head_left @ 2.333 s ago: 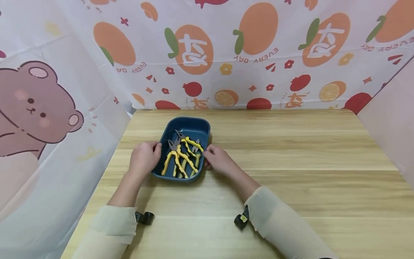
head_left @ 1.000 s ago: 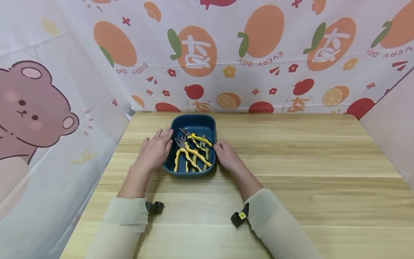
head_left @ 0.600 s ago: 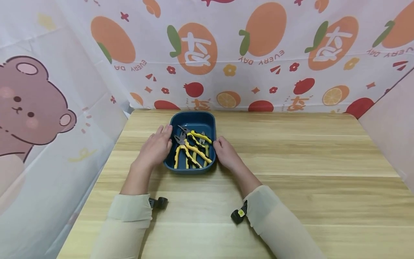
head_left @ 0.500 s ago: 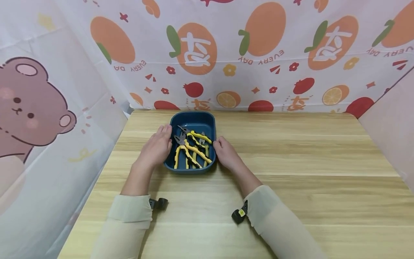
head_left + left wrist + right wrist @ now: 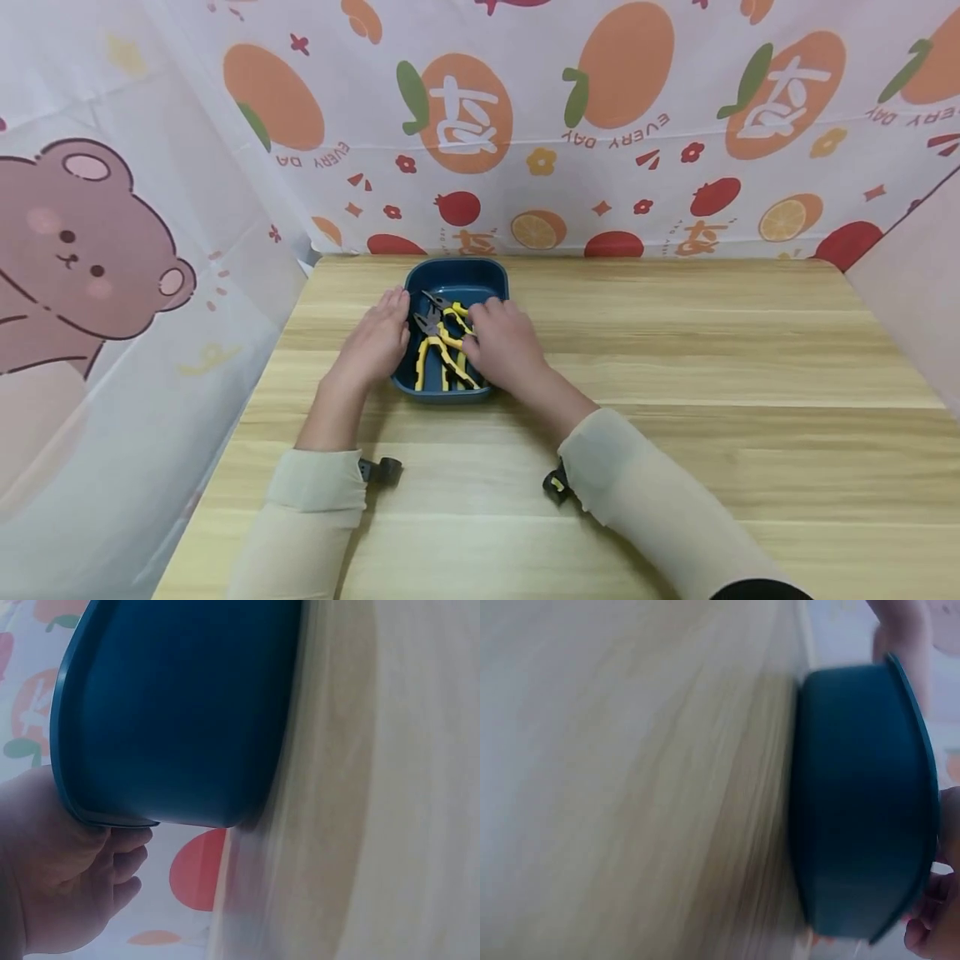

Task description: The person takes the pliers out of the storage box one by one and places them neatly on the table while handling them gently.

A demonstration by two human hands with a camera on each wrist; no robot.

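Note:
A dark blue rectangular bin (image 5: pixel 442 397) stands on the table with several pliers (image 5: pixel 422 367) heaped in it. The pliers have yellow and black handles and grey metal jaws. My left hand (image 5: pixel 377 337) lies along the bin's left rim with its fingers extended; in the left wrist view this hand (image 5: pixel 52 877) touches the rim. Over the bin's right side, my right hand (image 5: pixel 508 343) reaches in among the plier handles, thumb and fingers bent and apart. It covers part of the handles. The right wrist view catches some of its fingers (image 5: pixel 921 934) beyond the rim.
The bin sits near the back left of the wooden table (image 5: pixel 675 350). A white curtain (image 5: pixel 555 192) with fruit prints hangs behind the back edge. On the left hangs a sheet with a bear print (image 5: pixel 90 242). Both wrists wear small black cameras.
The bin has shifted right and straightened since the first frame. The left hand went from gripping its rim to lying flat along it. My right hand left the right rim and moved in over the pliers.

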